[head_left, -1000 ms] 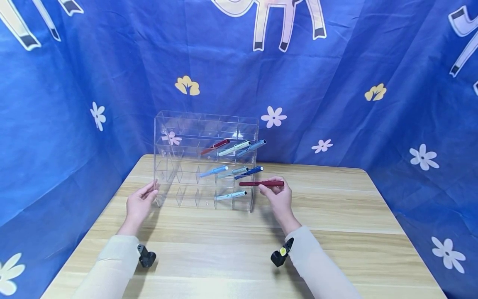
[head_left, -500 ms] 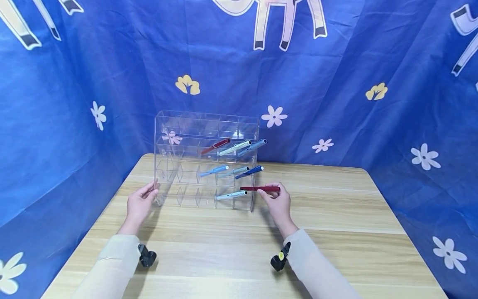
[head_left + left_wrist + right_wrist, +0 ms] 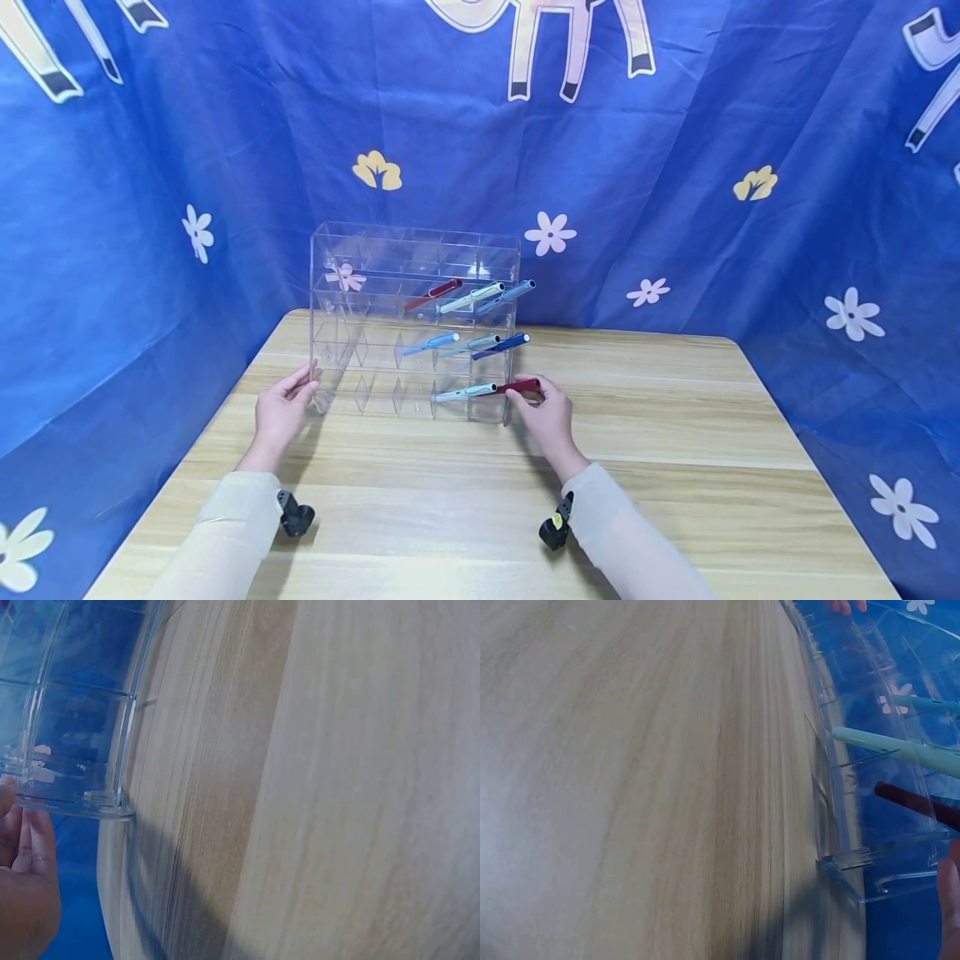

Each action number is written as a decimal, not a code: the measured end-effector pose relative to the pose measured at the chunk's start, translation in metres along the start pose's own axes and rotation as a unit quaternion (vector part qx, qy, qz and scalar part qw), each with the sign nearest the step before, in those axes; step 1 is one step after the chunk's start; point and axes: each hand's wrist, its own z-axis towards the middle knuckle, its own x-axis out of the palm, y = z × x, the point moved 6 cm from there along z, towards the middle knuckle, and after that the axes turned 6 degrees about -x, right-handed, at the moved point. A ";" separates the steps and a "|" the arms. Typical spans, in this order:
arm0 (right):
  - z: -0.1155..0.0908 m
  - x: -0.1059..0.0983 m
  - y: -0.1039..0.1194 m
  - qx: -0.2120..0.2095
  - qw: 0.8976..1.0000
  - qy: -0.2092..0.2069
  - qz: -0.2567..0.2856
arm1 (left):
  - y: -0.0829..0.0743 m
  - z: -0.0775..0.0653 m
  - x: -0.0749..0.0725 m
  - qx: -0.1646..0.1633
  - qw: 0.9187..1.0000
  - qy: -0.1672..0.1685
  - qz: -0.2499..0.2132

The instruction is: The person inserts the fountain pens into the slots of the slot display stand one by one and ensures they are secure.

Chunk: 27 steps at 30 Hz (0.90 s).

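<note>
A clear acrylic pen rack stands on the table, with rows of compartments. At its left side my left hand holds the side panel; part of this hand shows in the left wrist view. My right hand pinches a dark red pen by its outer end. The pen's other end reaches into the bottom right compartment, beside a pale blue pen. In the right wrist view only the edge of my right hand shows.
Higher in the rack lie another red pen, a pale green pen, a steel-blue pen, a light blue pen, a grey-green pen and a dark blue pen. Behind the wooden table hangs a blue curtain.
My right hand has moved down and left, bringing the red pen from in front of the rack into the bottom right compartment. My left hand has stayed at the rack's side.
</note>
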 end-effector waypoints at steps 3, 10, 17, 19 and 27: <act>0.000 0.003 -0.012 0.004 1.000 0.003 -0.009 | -0.001 0.000 0.000 0.004 1.000 -0.003 0.005; -0.002 0.005 -0.028 0.008 0.999 -0.002 -0.033 | 0.002 0.000 -0.001 -0.017 1.000 -0.001 0.009; -0.005 0.008 -0.028 -0.009 0.999 0.007 -0.031 | 0.002 0.000 0.000 -0.009 1.000 -0.002 -0.001; -0.006 0.009 -0.028 -0.014 0.999 0.007 -0.034 | 0.002 0.000 0.000 -0.007 1.000 -0.001 -0.003; -0.004 0.013 -0.032 -0.007 0.995 0.028 -0.092 | 0.002 0.000 0.000 -0.008 1.000 0.003 0.008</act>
